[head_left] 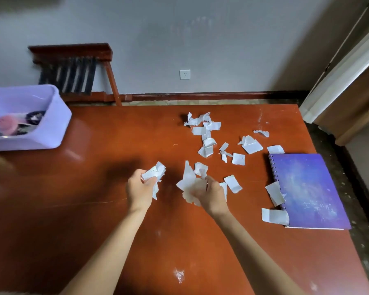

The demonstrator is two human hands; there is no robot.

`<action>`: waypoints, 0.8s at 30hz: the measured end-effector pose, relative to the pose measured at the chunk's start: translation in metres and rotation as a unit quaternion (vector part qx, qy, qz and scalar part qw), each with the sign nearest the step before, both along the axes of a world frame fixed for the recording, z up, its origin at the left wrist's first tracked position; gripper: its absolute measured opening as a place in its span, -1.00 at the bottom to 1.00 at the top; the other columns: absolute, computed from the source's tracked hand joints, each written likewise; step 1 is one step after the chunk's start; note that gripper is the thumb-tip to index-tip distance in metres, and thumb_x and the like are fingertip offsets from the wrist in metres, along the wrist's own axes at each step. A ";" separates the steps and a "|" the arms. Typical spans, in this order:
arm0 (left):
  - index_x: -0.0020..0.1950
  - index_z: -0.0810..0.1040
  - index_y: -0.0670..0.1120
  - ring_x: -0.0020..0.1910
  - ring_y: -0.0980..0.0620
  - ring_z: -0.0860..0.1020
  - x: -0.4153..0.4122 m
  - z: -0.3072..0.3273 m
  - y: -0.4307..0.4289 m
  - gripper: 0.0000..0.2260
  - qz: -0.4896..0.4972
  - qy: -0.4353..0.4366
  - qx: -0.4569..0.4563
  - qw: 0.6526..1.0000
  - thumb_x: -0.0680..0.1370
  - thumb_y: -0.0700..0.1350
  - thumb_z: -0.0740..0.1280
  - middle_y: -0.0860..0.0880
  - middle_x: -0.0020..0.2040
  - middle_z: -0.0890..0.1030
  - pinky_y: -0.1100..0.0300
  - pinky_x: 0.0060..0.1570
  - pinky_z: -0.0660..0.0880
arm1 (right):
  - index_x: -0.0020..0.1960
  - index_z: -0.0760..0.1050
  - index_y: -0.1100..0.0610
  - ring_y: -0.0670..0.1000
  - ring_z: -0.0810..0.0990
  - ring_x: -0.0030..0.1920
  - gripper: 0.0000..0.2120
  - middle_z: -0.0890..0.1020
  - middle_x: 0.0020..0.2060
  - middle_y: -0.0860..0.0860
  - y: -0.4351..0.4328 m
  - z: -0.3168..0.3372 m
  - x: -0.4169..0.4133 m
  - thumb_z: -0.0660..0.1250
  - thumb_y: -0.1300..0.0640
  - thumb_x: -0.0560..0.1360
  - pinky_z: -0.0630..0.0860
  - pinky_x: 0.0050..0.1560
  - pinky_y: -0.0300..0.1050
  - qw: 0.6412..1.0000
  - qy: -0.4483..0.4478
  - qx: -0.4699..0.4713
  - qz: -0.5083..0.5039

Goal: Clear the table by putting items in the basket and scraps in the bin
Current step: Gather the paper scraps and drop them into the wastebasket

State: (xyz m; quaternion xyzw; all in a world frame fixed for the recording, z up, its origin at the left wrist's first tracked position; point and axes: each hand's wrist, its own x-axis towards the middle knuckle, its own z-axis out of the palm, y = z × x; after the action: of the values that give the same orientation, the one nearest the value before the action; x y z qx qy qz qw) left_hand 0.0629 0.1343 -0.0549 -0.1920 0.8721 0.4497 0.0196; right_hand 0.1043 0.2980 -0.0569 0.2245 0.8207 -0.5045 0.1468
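Currently, hands: left hand (141,187) clenched on crumpled white paper scraps (155,173); right hand (211,194) closed on another bunch.
Loose torn scraps (207,133): scattered mid-desk, featherlight, limp; pinch or rake together.
Purple spiral notebook (309,190): desk's right edge, stiff; grip its edge.

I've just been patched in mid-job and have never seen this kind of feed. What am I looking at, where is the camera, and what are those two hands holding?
There is no machine here: one camera worn on a person's head looks down at their bare hands over a red-brown table. The left hand clutches a wad of torn paper. The right hand grips more paper scraps. Loose scraps lie scattered further back and to the right. A purple spiral notebook lies at the right edge, two scraps overlapping it. A lilac basket at the left already holds some items.
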 end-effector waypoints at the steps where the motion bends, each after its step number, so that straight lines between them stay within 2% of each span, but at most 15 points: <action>1: -0.15 0.49 -0.19 -0.27 -0.08 0.46 -0.001 0.004 -0.010 -0.94 0.006 0.006 0.004 1.000 0.43 -0.32 0.32 -0.13 -0.23 0.55 0.29 -0.41 0.31 | 0.28 0.40 0.28 0.10 0.64 -0.05 -0.64 0.64 0.05 0.19 -0.010 0.004 -0.004 0.33 0.23 0.51 0.52 -0.24 -0.27 1.000 0.006 0.010 0.008; 4: -0.14 0.50 -0.21 -0.35 -0.03 0.44 -0.006 0.015 -0.047 -0.94 0.012 0.024 0.006 1.000 0.43 -0.33 0.31 -0.12 -0.25 0.54 0.40 -0.48 0.33 | 0.27 0.41 0.27 0.15 0.65 0.01 -0.66 0.64 0.05 0.19 -0.048 0.018 -0.019 0.30 0.22 0.52 0.56 -0.16 -0.16 1.000 0.017 0.012 0.016; 7: -0.11 0.52 -0.24 -0.29 -0.07 0.46 -0.018 0.022 -0.096 -0.94 0.012 0.035 0.006 0.999 0.43 -0.31 0.31 -0.13 -0.23 0.55 0.40 -0.48 0.32 | 0.22 0.44 0.28 0.18 0.65 -0.02 -0.69 0.64 0.01 0.21 -0.096 0.028 -0.031 0.31 0.23 0.51 0.60 -0.05 0.02 1.000 0.027 0.005 0.012; 9: -0.14 0.51 -0.23 -0.32 -0.04 0.47 -0.028 0.025 -0.134 -0.96 0.005 0.048 0.017 0.999 0.44 -0.32 0.31 -0.11 -0.25 0.54 0.41 -0.49 0.35 | 0.22 0.44 0.28 0.20 0.65 -0.06 -0.69 0.64 -0.01 0.21 -0.136 0.031 -0.042 0.30 0.26 0.50 0.61 -0.08 0.06 0.999 0.034 0.008 0.011; 11: -0.16 0.49 -0.22 -0.37 0.01 0.45 -0.039 0.025 -0.178 -0.96 -0.012 0.057 0.029 0.998 0.44 -0.33 0.31 -0.07 -0.31 0.52 0.48 -0.51 0.35 | 0.23 0.43 0.28 0.16 0.63 -0.15 -0.70 0.63 -0.09 0.17 -0.181 0.033 -0.052 0.28 0.27 0.50 0.58 -0.25 -0.11 0.999 0.042 0.010 0.003; 14: -0.18 0.49 -0.20 -0.32 -0.06 0.46 -0.054 0.028 -0.243 -0.94 -0.031 0.055 0.028 0.998 0.42 -0.34 0.30 -0.09 -0.30 0.54 0.46 -0.50 0.35 | 0.14 0.46 0.29 0.07 0.52 -0.27 -0.77 0.56 -0.21 0.07 -0.248 0.039 -0.062 0.26 0.26 0.50 0.38 -0.47 -0.37 0.998 0.053 0.006 -0.026; 18: -0.09 0.52 -0.22 -0.26 -0.05 0.49 -0.065 0.040 -0.313 -0.92 -0.037 0.050 0.010 0.998 0.45 -0.31 0.29 -0.13 -0.18 0.58 0.40 -0.48 0.31 | -0.06 0.41 0.17 0.06 0.50 -0.36 -0.97 0.54 -0.31 0.04 -0.318 0.050 -0.071 0.25 0.25 0.51 0.32 -0.59 -0.41 0.998 0.060 -0.003 -0.028; 20: -0.04 0.53 -0.26 -0.22 -0.03 0.50 -0.073 0.044 -0.339 -0.89 -0.039 0.062 0.006 0.997 0.46 -0.29 0.29 -0.18 -0.11 0.61 0.39 -0.45 0.29 | -0.08 0.39 0.16 -0.01 0.46 -0.43 -0.96 0.54 -0.29 0.05 -0.345 0.055 -0.078 0.25 0.25 0.51 0.30 -0.61 -0.42 0.997 0.068 0.003 -0.025; 24: 0.03 0.53 -0.27 -0.19 -0.01 0.51 -0.083 0.050 -0.381 -0.84 -0.010 0.082 -0.006 0.997 0.47 -0.27 0.31 -0.17 -0.06 0.62 0.39 -0.44 0.31 | -0.05 0.46 0.26 0.08 0.43 -0.36 -0.92 0.55 -0.28 0.09 -0.391 0.056 -0.093 0.27 0.29 0.46 0.29 -0.56 -0.35 0.997 0.079 -0.002 -0.006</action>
State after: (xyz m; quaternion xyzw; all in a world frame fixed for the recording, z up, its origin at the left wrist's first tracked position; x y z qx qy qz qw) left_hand -0.0196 -0.2466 -0.0047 -0.1460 0.8754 0.4584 -0.0482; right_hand 0.0117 -0.0929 -0.0014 0.1889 0.8270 -0.5235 0.0793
